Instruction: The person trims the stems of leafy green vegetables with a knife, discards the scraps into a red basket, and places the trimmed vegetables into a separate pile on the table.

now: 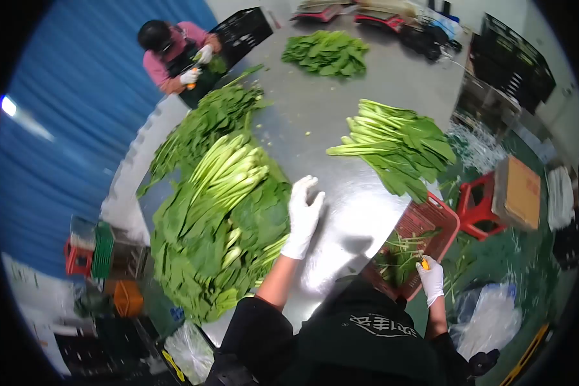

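My left hand (302, 217), in a white glove, is stretched over the steel table (341, 212) with fingers spread, right beside a big heap of leafy greens (222, 225); it holds nothing. My right hand (430, 278), also gloved, hangs low beside the table edge over a red basket (445, 222) of stem trimmings and grips a small orange-handled knife (424, 263). A smaller pile of greens (395, 147) lies on the right side of the table.
Another person (174, 55) in pink with white gloves works at the far end beside a black crate (241, 32). A third pile of greens (328, 53) lies far back. A red stool (476, 206) and cardboard box (518, 193) stand at right.
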`<state>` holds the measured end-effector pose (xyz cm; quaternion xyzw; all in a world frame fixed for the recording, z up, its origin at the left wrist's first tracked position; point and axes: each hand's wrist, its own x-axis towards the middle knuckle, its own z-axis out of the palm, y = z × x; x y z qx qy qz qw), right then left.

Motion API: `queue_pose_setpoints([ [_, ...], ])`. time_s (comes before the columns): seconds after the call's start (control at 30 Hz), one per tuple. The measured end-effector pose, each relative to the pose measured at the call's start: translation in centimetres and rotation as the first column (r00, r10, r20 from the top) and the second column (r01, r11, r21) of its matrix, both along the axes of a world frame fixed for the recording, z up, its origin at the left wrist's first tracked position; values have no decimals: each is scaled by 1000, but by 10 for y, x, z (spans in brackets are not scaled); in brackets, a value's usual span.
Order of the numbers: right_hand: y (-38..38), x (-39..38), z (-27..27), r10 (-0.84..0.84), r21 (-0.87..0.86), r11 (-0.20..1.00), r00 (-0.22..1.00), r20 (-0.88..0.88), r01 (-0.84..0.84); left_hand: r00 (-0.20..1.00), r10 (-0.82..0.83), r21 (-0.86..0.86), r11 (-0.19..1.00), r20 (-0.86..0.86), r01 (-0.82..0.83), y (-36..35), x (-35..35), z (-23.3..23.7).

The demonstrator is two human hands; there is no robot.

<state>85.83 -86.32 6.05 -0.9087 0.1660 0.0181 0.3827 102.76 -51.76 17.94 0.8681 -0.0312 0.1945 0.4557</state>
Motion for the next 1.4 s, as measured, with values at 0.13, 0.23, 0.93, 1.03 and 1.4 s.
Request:
queue_pose_setpoints([
  [0.13,20,21,-11,148,69,986,984,96,-155,937,272,159,938,218,-309,94,-40,42],
  [0.23,39,34,2,220,67,972,972,84,-226,875,454,443,758,168,-479,168,-67,33],
  [0.93,120,59,42,579,13,815,815,-6,-579,989,144,740,663,21,-112,80,-129,-106],
  [1.03,115,52,39,585,6,809,806,84,-588,951,297,850,519,-80,-91,71,-99,-115],
  [1.4,55,3,37,356,100,930,934,2,-355,918,-223,55,966,-327,254,28,-144,-31],
])
